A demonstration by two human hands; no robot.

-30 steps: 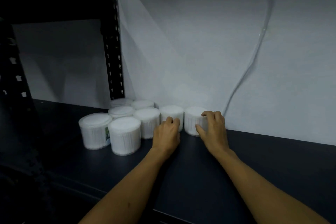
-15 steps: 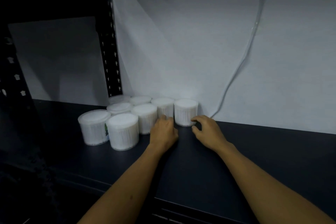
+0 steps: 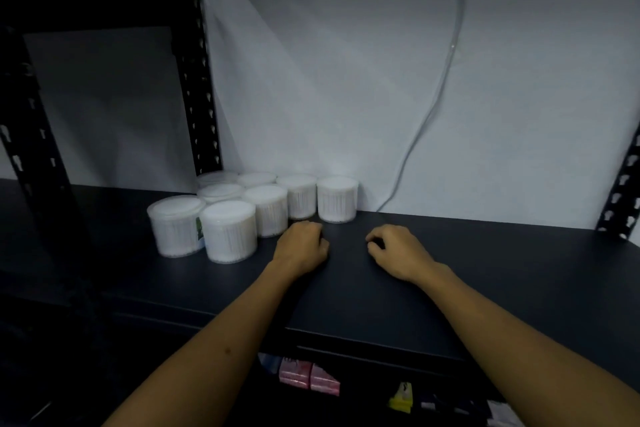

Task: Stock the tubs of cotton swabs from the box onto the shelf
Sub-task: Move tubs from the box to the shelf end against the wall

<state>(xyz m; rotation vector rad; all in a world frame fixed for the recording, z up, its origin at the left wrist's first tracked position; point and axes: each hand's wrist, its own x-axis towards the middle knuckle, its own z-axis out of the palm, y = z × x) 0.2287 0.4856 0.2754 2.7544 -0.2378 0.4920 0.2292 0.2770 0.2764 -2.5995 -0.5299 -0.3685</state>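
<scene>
Several white tubs of cotton swabs stand clustered at the back left of the dark shelf [image 3: 485, 270]. The rightmost tub [image 3: 337, 199] stands against the wall, with another tub [image 3: 300, 196] to its left. The front tub [image 3: 229, 230] stands nearest me. My left hand [image 3: 302, 248] hovers just in front of the tubs, fingers loosely curled, holding nothing. My right hand [image 3: 398, 250] is a little to the right, also loosely curled and empty, apart from the tubs. The box is out of view.
A black perforated upright [image 3: 194, 80] rises behind the tubs, another upright [image 3: 620, 198] at the far right. A pale cable [image 3: 429, 121] hangs down the white wall. Pink packets [image 3: 308, 376] and a yellow item [image 3: 401, 397] sit on the lower shelf.
Both hands have let go of the two rightmost tubs and drawn back toward me. The tubs stay against the wall.
</scene>
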